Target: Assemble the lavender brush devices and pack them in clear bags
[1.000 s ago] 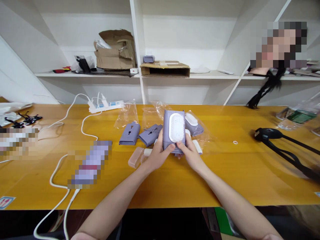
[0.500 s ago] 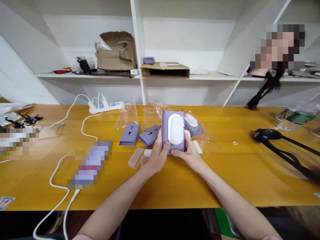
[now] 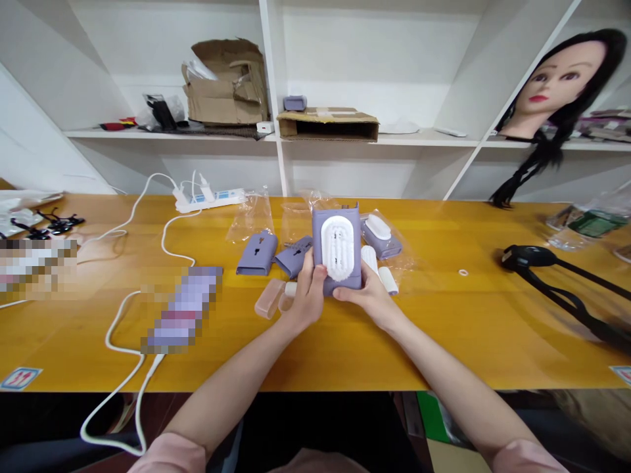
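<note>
Holding a lilac plastic case in a narrow grip, left hand and right hand hiding its lower edge.

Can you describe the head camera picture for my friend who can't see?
A person's left hand and right hand hold a lilac plastic box with a white bristly oval over a yellow table. More lilac pieces and clear plastic bags lie nearby.

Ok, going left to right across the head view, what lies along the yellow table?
White plastic power strip → lavender plastic case half → second lavender plastic case half → lavender case with white oval bristle pad → lavender case with white oval lid → small white ring → black strap-like frame
</note>
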`<action>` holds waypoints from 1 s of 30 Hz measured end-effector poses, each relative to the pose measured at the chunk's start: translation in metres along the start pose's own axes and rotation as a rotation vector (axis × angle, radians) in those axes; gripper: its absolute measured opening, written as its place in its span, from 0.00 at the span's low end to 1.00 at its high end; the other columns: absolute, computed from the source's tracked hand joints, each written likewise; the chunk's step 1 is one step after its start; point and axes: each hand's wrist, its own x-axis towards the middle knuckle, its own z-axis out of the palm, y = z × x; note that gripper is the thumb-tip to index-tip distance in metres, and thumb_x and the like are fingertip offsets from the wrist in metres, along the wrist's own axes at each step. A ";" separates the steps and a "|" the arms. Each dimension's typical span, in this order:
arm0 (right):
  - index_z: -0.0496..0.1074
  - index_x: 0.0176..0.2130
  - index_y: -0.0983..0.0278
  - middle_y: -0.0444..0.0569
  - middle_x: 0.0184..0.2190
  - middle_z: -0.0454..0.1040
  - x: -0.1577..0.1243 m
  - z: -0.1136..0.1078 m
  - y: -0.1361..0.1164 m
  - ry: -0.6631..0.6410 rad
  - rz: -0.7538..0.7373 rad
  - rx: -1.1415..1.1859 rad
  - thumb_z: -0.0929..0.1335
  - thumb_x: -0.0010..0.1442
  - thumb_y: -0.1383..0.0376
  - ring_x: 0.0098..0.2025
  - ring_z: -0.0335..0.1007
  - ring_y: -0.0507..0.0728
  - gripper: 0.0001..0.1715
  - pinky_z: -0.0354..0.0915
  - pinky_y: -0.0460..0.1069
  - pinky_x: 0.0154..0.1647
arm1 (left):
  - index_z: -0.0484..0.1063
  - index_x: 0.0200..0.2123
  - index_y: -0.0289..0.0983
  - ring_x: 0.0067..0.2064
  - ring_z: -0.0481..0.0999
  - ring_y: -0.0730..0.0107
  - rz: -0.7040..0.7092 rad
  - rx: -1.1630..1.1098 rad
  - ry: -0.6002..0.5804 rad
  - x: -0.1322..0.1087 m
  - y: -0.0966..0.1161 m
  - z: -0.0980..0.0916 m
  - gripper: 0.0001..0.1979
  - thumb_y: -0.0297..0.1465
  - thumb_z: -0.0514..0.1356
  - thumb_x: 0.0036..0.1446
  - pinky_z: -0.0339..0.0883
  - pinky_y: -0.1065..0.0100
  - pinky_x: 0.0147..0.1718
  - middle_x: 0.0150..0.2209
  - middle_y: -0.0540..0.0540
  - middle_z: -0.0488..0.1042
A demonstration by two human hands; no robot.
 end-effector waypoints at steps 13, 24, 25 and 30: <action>0.72 0.31 0.66 0.42 0.21 0.72 0.000 0.002 -0.002 -0.042 0.128 0.128 0.75 0.37 0.70 0.21 0.64 0.50 0.17 0.61 0.47 0.21 | 0.58 0.56 0.39 0.50 0.67 0.63 -0.052 -0.166 -0.039 0.002 0.006 0.001 0.24 0.43 0.50 0.59 0.60 0.62 0.51 0.48 0.44 0.69; 0.75 0.36 0.64 0.43 0.28 0.76 -0.005 0.009 -0.005 -0.105 0.122 0.112 0.73 0.37 0.70 0.30 0.70 0.55 0.20 0.68 0.51 0.35 | 0.66 0.50 0.40 0.46 0.70 0.64 -0.121 -0.240 0.106 -0.003 0.002 0.002 0.21 0.43 0.51 0.58 0.64 0.65 0.45 0.40 0.48 0.73; 0.75 0.36 0.64 0.44 0.29 0.77 -0.006 0.010 -0.006 -0.116 0.114 0.121 0.73 0.37 0.70 0.33 0.71 0.56 0.20 0.68 0.53 0.39 | 0.66 0.50 0.40 0.45 0.70 0.64 -0.111 -0.239 0.114 -0.003 0.003 0.001 0.21 0.44 0.51 0.58 0.64 0.65 0.45 0.40 0.48 0.73; 0.75 0.38 0.63 0.45 0.34 0.78 -0.008 0.009 -0.008 -0.176 0.089 0.121 0.74 0.38 0.70 0.39 0.73 0.59 0.22 0.65 0.58 0.48 | 0.69 0.43 0.39 0.47 0.71 0.61 -0.120 -0.213 0.109 -0.002 0.011 -0.001 0.20 0.46 0.55 0.54 0.64 0.63 0.46 0.41 0.46 0.74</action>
